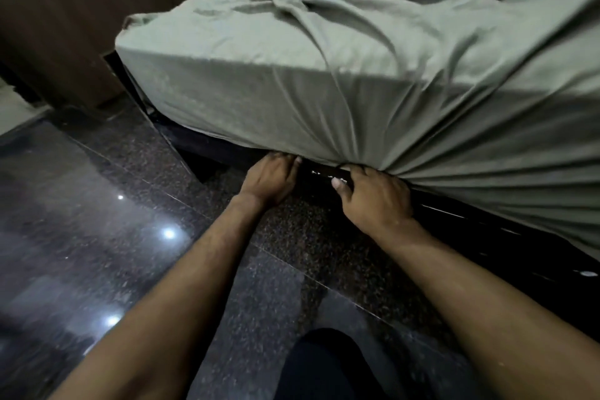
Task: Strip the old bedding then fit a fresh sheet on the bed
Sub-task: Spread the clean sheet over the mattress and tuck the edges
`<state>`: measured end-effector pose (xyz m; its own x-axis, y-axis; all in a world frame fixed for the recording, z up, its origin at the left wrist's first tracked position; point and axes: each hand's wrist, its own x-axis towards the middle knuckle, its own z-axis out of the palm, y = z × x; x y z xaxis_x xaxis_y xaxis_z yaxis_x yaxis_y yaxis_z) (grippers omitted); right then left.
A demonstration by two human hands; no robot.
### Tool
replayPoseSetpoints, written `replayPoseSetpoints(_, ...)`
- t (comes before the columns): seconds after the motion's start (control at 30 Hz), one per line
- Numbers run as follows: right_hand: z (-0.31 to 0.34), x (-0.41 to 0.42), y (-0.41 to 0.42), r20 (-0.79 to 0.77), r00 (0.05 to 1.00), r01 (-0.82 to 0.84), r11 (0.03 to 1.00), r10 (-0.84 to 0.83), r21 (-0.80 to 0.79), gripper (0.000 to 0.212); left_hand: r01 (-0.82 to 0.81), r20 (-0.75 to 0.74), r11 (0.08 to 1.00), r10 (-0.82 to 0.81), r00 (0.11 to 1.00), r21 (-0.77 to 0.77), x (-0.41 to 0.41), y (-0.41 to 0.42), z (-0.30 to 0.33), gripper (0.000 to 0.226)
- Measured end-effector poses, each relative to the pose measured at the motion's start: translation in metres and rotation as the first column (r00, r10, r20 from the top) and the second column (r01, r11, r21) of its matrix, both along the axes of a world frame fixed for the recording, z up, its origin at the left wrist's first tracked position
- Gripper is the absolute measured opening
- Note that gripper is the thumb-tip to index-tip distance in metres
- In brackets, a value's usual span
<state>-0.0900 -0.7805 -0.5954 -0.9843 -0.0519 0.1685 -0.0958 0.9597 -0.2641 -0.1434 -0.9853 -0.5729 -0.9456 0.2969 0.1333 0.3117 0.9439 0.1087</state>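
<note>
A dark, glossy bed frame (470,214) stands on a polished, dark speckled granite floor (97,204) that shows bright spots of reflected light. On the frame lies a thick mattress, wholly wrapped in a pale sage-green fabric sheet (292,75). The sheet is pulled smooth over the near corner, gathers into tight pleats along the lower edge where it meets the frame, and lies bunched in loose folds across the top.
</note>
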Motion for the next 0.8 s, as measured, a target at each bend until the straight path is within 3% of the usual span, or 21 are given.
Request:
replayPoseSetpoints(0.07, 0.002, -0.007, 0.002, 0.052, 0.999, 0.004, 1.000, -0.005, 0.011, 0.054, -0.034, 0.062, 0.994, 0.041, 0.997, -0.105, -0.010, 0.007, 0.012, 0.067)
replayPoseSetpoints(0.2, 0.006, -0.022, 0.009, 0.213, 0.973, -0.084, 0.996, 0.085, -0.014, 0.058, -0.059, 0.210, 0.942, 0.134, 0.969, -0.330, -0.026, 0.031, 0.022, 0.040)
replayPoseSetpoints(0.27, 0.010, -0.013, 0.022, 0.186, 0.965, -0.188, 0.982, 0.184, 0.007, 0.059, -0.063, 0.154, 0.868, 0.158, 0.975, -0.492, -0.020, 0.047, 0.037, 0.037)
replayPoseSetpoints(0.33, 0.012, 0.010, 0.043, 0.165, 0.946, -0.291, 0.955, 0.278, 0.059, 0.068, -0.059, 0.091, 0.833, 0.130, 0.987, -0.550, -0.006, 0.058, 0.053, 0.036)
replayPoseSetpoints(0.5, 0.009, 0.064, 0.126, 0.127, 0.893, -0.450, 0.832, 0.433, 0.324, 0.080, 0.292, 0.139, 0.892, -0.259, 0.956, -0.346, 0.048, 0.105, 0.049, 0.048)
replayPoseSetpoints(0.63, 0.023, 0.118, 0.222, 0.242, 0.861, -0.509, 0.743, 0.448, 0.435, 0.068, 0.612, 0.131, 0.774, -0.598, 0.791, -0.163, 0.116, 0.193, 0.031, 0.060)
replayPoseSetpoints(0.8, 0.068, 0.204, 0.356, 0.466, 0.831, -0.532, 0.680, 0.305, 0.504, 0.073, 0.751, 0.102, 0.659, -0.745, 0.659, -0.044, 0.157, 0.305, 0.008, 0.054)
